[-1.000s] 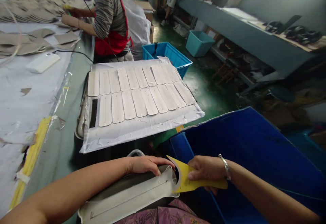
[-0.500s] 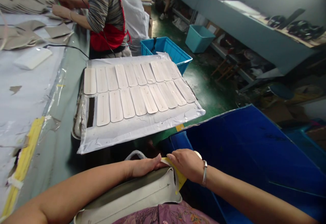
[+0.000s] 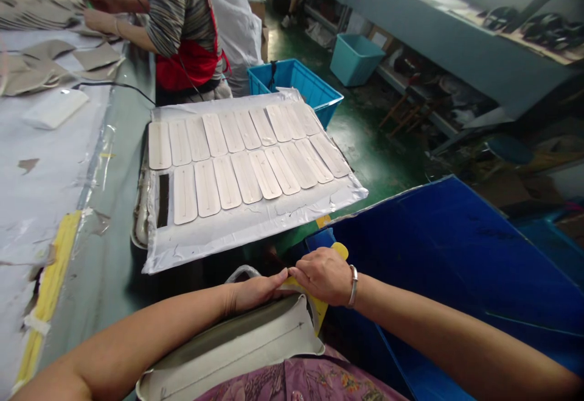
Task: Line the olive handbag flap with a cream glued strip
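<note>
My left hand (image 3: 255,291) lies with fingers stretched over the far end of a long grey-white padded piece (image 3: 246,349) resting on my lap. My right hand (image 3: 325,276), a silver bracelet at its wrist, is closed on a yellow card template (image 3: 319,310) at that same end; most of the card is hidden under the hand. The fingertips of both hands meet at the yellow card's edge. Just beyond my hands, a board (image 3: 228,233) wrapped in white plastic carries two rows of several cream oblong pieces (image 3: 246,176).
A long worktable (image 3: 55,194) runs along the left, with yellow tape at its edge. A person in a striped top and red apron (image 3: 182,30) works there. A dark blue sheet (image 3: 456,255) stands at my right. Blue crates (image 3: 296,87) sit on the green floor.
My right hand has swung the yellow card from lying out to the right up over the end of the padded piece, and both hands now meet there. The view has tilted slightly.
</note>
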`<action>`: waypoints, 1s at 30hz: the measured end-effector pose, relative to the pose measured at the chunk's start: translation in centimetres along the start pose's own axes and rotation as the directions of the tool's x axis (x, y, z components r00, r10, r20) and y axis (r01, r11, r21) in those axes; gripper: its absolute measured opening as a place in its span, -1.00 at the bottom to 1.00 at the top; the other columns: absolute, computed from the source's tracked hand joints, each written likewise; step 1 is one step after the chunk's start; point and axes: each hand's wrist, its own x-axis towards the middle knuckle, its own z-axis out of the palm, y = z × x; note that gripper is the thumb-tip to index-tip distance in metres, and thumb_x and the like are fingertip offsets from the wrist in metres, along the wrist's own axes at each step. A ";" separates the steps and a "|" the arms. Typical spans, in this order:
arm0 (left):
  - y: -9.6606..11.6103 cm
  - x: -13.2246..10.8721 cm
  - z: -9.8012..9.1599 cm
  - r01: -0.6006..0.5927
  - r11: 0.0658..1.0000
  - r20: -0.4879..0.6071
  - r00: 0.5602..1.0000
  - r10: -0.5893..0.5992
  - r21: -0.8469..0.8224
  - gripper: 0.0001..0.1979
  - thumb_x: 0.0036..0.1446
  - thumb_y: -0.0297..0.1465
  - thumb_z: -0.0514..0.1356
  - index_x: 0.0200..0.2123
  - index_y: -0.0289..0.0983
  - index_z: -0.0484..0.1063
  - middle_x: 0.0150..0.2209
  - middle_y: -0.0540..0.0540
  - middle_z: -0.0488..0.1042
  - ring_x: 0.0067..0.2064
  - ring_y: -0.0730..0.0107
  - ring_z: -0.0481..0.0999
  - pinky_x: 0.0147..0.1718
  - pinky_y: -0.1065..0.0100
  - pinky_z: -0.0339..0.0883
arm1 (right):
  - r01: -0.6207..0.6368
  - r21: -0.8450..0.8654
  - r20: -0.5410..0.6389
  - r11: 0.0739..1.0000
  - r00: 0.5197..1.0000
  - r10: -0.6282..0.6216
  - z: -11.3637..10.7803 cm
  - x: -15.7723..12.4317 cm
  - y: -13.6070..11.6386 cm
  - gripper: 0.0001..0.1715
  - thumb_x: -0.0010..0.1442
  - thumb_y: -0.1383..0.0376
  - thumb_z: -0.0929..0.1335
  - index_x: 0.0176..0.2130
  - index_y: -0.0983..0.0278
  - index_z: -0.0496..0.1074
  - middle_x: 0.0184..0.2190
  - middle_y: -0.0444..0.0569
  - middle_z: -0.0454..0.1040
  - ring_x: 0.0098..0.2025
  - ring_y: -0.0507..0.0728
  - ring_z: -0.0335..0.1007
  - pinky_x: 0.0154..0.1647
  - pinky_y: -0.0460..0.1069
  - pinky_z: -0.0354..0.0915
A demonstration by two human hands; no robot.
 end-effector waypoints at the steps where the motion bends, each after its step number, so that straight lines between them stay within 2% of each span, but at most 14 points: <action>1: 0.1 -0.1 0.0 0.011 0.998 -0.028 1.000 -0.009 0.066 -0.27 0.16 0.12 -0.24 -0.03 -0.32 0.39 -0.15 -0.13 0.45 -0.10 0.28 0.39 0.00 0.29 0.15 | 0.002 -0.001 -0.002 1.000 1.000 -0.002 0.0 -0.1 0.0 -0.45 0.31 0.16 0.08 -0.49 0.30 0.42 -0.54 -0.05 0.47 -0.48 0.01 0.32 -0.46 -0.03 -0.01; 3: 0.3 -0.4 -0.2 0.097 0.958 -0.158 0.986 -0.055 0.270 -0.19 0.07 0.21 -0.24 -0.15 -0.35 0.43 -0.27 -0.13 0.45 -0.19 0.26 0.40 -0.08 0.27 0.20 | 0.004 0.001 -0.011 1.000 1.000 -0.004 0.1 -0.2 -0.1 -0.46 0.31 0.16 0.08 -0.48 0.31 0.42 -0.53 -0.05 0.46 -0.48 0.02 0.32 -0.46 -0.03 0.00; 5: 0.6 -0.7 -0.3 0.199 0.860 -0.285 0.956 -0.065 0.470 -0.12 -0.01 0.27 -0.29 -0.28 -0.38 0.43 -0.38 -0.12 0.41 -0.27 0.26 0.37 -0.15 0.25 0.22 | 0.007 -0.001 -0.017 1.000 1.000 -0.007 0.1 -0.4 -0.2 -0.45 0.32 0.16 0.07 -0.48 0.30 0.42 -0.54 -0.06 0.46 -0.49 0.02 0.32 -0.46 -0.03 0.00; 7: 0.9 -0.9 -0.4 0.240 0.766 -0.322 0.946 -0.045 0.597 -0.10 -0.04 0.29 -0.35 -0.39 -0.38 0.40 -0.44 -0.10 0.35 -0.32 0.27 0.34 -0.20 0.25 0.22 | 0.008 -0.012 -0.017 1.000 1.000 -0.008 0.0 -0.5 -0.3 -0.43 0.33 0.16 0.05 -0.48 0.30 0.41 -0.53 -0.06 0.47 -0.48 0.03 0.33 -0.46 -0.03 0.00; 11: 1.4 -1.1 -0.2 0.160 0.706 -0.252 0.967 0.028 0.690 -0.17 0.03 0.24 -0.34 -0.41 -0.35 0.37 -0.42 -0.08 0.35 -0.30 0.29 0.33 -0.21 0.28 0.23 | 0.001 -0.017 -0.002 1.000 1.000 -0.001 -0.3 -0.5 -0.5 -0.41 0.34 0.17 0.03 -0.48 0.30 0.41 -0.52 -0.05 0.47 -0.47 0.03 0.34 -0.45 -0.02 -0.04; 16: 1.7 -1.0 0.0 0.046 0.706 -0.126 0.990 0.061 0.707 -0.23 0.13 0.15 -0.29 -0.21 -0.38 0.38 -0.21 -0.12 0.42 -0.17 0.26 0.36 -0.09 0.29 0.22 | -0.002 0.009 0.001 1.000 1.000 0.002 0.0 -0.7 -0.5 -0.41 0.33 0.16 0.03 -0.49 0.30 0.41 -0.54 -0.06 0.47 -0.49 0.02 0.33 -0.46 -0.01 -0.06; 21: 1.9 -0.9 0.2 0.015 0.687 -0.092 0.993 0.076 0.727 -0.27 0.17 0.09 -0.27 -0.18 -0.40 0.38 -0.15 -0.17 0.42 -0.09 0.20 0.36 -0.02 0.25 0.19 | -0.021 0.034 -0.010 0.999 1.000 0.021 0.4 -1.1 -0.6 -0.42 0.34 0.18 0.04 -0.49 0.30 0.41 -0.53 -0.04 0.48 -0.48 0.03 0.35 -0.45 0.00 -0.05; 23: 2.2 -1.0 0.5 -0.003 0.682 -0.068 0.995 0.078 0.731 -0.30 0.20 0.05 -0.26 -0.10 -0.39 0.37 -0.07 -0.17 0.41 -0.02 0.19 0.33 0.05 0.25 0.13 | -0.022 0.039 -0.010 0.999 1.000 0.023 0.3 -1.2 -0.8 -0.42 0.34 0.19 0.03 -0.49 0.30 0.41 -0.52 -0.04 0.48 -0.47 0.04 0.36 -0.44 0.00 -0.03; 27: 3.1 -1.2 1.2 -0.102 0.649 0.061 0.994 0.087 0.754 -0.37 0.26 -0.04 -0.26 0.09 -0.35 0.25 0.12 -0.16 0.27 0.14 0.23 0.21 0.16 0.30 -0.04 | -0.046 0.026 0.034 0.999 0.998 0.045 0.1 -1.6 -1.3 -0.45 0.33 0.20 0.05 -0.47 0.29 0.42 -0.51 -0.05 0.49 -0.48 0.04 0.37 -0.43 -0.01 0.00; 30: 3.6 -1.4 1.6 -0.143 0.629 0.107 0.990 0.095 0.764 -0.41 0.28 -0.09 -0.26 0.14 -0.36 0.20 0.13 -0.18 0.25 0.15 0.26 0.21 0.16 0.32 -0.03 | -0.089 0.016 0.067 0.996 0.994 0.088 0.1 -2.0 -1.7 -0.46 0.33 0.19 0.06 -0.46 0.28 0.43 -0.51 -0.04 0.49 -0.47 0.06 0.39 -0.44 -0.01 0.03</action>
